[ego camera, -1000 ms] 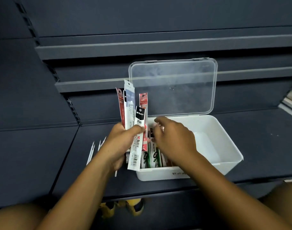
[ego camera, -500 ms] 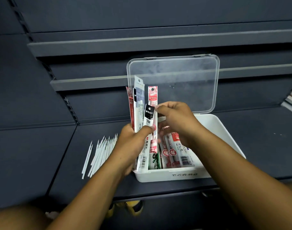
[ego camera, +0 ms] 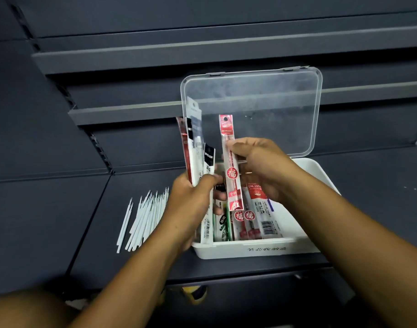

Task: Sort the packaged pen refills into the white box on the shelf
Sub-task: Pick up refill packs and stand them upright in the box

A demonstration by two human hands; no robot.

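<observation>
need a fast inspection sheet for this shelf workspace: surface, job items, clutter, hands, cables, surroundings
Surface: dark grey shelf; the white box sits on it near the front edge.
Job's things: white box open, clear lid standing up behind it; packets in the box lie side by side in its left part; red packet held upright above the box; bundle of packets held upright at the box's left end.
Clutter: loose white refills lie on the shelf left of the box.
Grippers: left hand grips the bundle of packets; right hand pinches the red packet.
Cables: nothing seen.
Surroundings: upper shelf rails behind; yellow object below the shelf edge, unclear.
</observation>
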